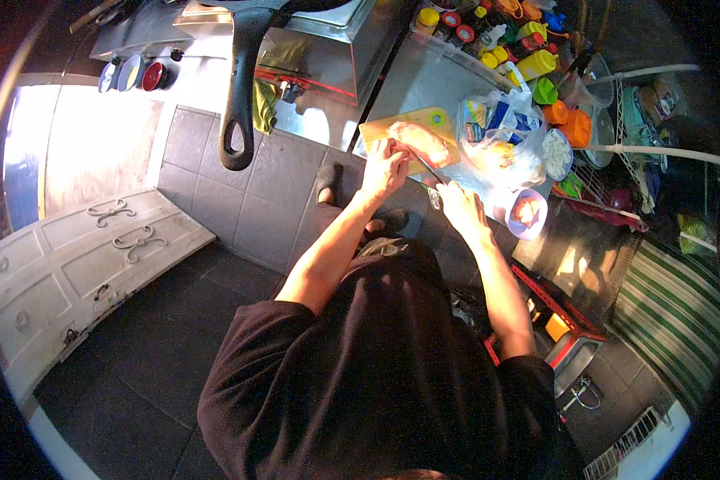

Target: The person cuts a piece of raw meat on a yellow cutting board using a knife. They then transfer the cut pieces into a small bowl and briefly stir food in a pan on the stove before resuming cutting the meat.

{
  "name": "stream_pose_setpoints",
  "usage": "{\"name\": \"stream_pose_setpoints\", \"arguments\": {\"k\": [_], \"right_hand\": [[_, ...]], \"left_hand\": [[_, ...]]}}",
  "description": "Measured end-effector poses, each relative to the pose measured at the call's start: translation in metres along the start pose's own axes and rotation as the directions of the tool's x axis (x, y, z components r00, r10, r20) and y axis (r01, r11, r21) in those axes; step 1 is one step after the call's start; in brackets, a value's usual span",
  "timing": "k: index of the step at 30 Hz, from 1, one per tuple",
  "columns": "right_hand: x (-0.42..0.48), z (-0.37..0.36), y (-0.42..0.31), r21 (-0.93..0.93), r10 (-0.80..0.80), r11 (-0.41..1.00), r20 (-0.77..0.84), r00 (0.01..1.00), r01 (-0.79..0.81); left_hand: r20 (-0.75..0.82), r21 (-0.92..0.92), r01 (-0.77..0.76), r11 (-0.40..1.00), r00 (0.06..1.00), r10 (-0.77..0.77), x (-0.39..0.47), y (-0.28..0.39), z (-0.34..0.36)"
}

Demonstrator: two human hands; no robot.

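A pale pink piece of raw meat (423,144), perhaps chicken breast, lies on a yellowish cutting board (374,129) with a green-ringed hole. The fingers of my left hand (386,168) are bunched on the near left end of the meat. My right hand (463,209) is closed around the handle of a kitchen knife (433,172). Its blade slants up and left to the meat's near edge, close to my left fingertips; the tip is hard to make out. A lavender bowl (527,215) with pieces of raw meat stands right of my right hand.
The board rests on a metal worktop (423,72). Plastic bags with packages (504,129) lie right of it, near a bowl of white pieces (557,155). Sauce bottles (534,65) and jars crowd the back. A black pan handle (240,102) juts across the upper view.
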State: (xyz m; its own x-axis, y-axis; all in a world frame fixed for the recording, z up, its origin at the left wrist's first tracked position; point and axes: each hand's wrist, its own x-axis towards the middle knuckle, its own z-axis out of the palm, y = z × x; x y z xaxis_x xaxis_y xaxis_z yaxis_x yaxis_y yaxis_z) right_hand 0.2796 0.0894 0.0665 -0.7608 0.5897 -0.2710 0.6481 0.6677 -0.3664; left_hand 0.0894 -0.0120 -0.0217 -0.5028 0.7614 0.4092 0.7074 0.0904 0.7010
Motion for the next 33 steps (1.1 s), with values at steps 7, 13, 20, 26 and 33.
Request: {"name": "stream_pose_setpoints", "arguments": {"k": [7, 13, 20, 26, 33], "right_hand": [[0.008, 0.008, 0.0, -0.136, -0.023, 0.991, -0.017, 1.0, 0.021], [0.028, 0.026, -0.003, -0.123, 0.041, 0.992, 0.018, 0.999, -0.039], [0.018, 0.044, 0.005, -0.067, 0.098, 0.993, -0.013, 0.995, -0.099], [0.029, 0.044, 0.002, -0.01, 0.076, 0.997, -0.002, 0.997, -0.076], [0.015, 0.052, 0.015, 0.001, 0.124, 0.992, 0.041, 0.991, -0.124]], "left_hand": [[0.005, 0.07, -0.038, 0.997, 0.999, 0.038, 0.003, 0.001, -0.003], [0.036, 0.106, -0.017, 0.994, 0.999, 0.014, 0.004, 0.005, -0.002], [0.044, 0.184, -0.021, 0.983, 0.999, 0.013, 0.003, 0.004, 0.001], [0.025, 0.132, -0.055, 0.99, 0.998, 0.052, 0.004, -0.001, 0.002], [0.024, 0.121, -0.081, 0.989, 0.997, 0.078, 0.007, 0.003, -0.001]]}}
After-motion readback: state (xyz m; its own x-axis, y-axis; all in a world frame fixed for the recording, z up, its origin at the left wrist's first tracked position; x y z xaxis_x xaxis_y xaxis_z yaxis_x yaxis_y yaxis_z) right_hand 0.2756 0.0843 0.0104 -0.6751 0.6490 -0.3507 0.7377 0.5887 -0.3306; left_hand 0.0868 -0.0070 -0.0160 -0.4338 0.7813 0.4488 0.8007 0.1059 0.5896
